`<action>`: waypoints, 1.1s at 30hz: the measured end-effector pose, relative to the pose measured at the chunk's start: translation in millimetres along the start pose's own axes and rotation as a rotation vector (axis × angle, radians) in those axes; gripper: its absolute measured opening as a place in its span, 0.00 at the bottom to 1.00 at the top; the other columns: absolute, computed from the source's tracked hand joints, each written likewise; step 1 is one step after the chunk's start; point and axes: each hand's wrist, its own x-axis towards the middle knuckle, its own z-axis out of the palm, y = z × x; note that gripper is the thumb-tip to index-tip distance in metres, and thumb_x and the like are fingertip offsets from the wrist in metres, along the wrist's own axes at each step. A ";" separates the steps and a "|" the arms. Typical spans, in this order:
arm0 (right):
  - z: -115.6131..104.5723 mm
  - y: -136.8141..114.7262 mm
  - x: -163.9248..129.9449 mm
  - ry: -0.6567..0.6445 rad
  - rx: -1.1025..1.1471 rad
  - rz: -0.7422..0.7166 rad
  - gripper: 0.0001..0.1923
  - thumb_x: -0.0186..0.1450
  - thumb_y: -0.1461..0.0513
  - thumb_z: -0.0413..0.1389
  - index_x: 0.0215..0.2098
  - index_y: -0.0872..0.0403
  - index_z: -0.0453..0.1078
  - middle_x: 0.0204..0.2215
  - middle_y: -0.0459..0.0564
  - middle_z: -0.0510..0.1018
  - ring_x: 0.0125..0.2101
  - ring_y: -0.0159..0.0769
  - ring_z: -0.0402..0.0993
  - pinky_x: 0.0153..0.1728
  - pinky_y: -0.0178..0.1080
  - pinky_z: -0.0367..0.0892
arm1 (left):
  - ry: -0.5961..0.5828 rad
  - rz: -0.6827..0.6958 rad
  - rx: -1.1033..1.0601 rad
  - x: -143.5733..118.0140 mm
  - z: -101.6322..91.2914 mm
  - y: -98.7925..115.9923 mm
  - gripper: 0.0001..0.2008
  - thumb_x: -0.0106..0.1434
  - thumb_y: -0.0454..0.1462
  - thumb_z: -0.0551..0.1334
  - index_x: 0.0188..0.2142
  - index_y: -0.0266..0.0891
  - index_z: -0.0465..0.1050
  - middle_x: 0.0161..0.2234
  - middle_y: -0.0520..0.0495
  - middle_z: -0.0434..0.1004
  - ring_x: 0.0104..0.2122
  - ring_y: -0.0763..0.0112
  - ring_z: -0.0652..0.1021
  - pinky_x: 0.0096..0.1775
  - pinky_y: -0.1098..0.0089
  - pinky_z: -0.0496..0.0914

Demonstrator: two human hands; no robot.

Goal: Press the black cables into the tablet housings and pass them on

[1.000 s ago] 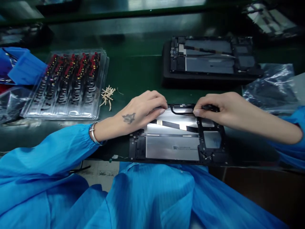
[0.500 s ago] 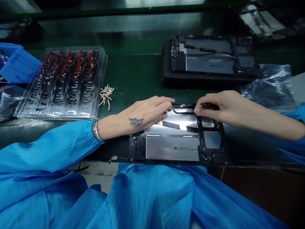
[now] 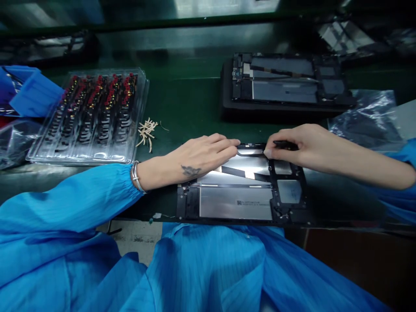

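An opened tablet chassis (image 3: 235, 202) with silver battery panels lies at the near edge of the green bench. My left hand (image 3: 198, 157) rests flat across its upper left part, fingertips pressing a thin black cable (image 3: 250, 152) along the top edge. From the right, my right hand (image 3: 292, 146) grips a slim black tool (image 3: 286, 144), its fingertip touching the same cable. A black ribbon strip (image 3: 243, 172) runs diagonally over the silver panel below the fingers.
A clear plastic tray (image 3: 94, 115) of small red-tipped parts sits at the left, with a pile of tan slips (image 3: 147, 130) beside it. A second opened tablet (image 3: 286, 82) lies behind. Blue bins (image 3: 29, 91) stand far left, a plastic bag (image 3: 373, 115) at the right.
My left hand has flattened and slid right along the tablet's top edge, toward my right hand. The right hand has stayed nearly still.
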 end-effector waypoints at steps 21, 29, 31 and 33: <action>5.8 -14.8 -6.1 0.036 -0.203 0.073 0.11 0.65 0.56 0.56 0.27 0.53 0.72 0.24 0.49 0.76 0.23 0.36 0.68 0.27 0.40 0.55 | 0.165 0.174 0.250 -3.7 5.8 -5.1 0.19 0.77 0.28 0.49 0.60 0.25 0.71 0.61 0.32 0.75 0.56 0.53 0.80 0.52 0.58 0.79; 6.5 -18.0 -5.0 0.007 -0.288 0.069 0.12 0.67 0.59 0.55 0.26 0.53 0.67 0.22 0.47 0.72 0.23 0.35 0.65 0.28 0.39 0.54 | 0.156 0.194 0.313 -2.8 1.4 -3.1 0.18 0.76 0.28 0.50 0.60 0.25 0.72 0.60 0.33 0.76 0.55 0.54 0.80 0.51 0.60 0.78; 7.8 -16.5 -3.6 0.011 -0.292 0.053 0.12 0.67 0.60 0.55 0.25 0.53 0.66 0.21 0.46 0.71 0.23 0.34 0.65 0.28 0.38 0.54 | 0.139 0.193 0.322 -2.1 -0.1 -2.6 0.18 0.76 0.28 0.50 0.60 0.26 0.71 0.60 0.33 0.76 0.55 0.53 0.79 0.50 0.60 0.78; 8.5 -13.7 -1.7 0.016 -0.291 0.040 0.13 0.67 0.60 0.55 0.24 0.53 0.65 0.21 0.46 0.71 0.22 0.33 0.64 0.27 0.38 0.53 | 0.107 0.189 0.322 1.1 -2.5 -1.3 0.19 0.76 0.28 0.49 0.60 0.27 0.70 0.59 0.32 0.75 0.55 0.53 0.79 0.48 0.60 0.78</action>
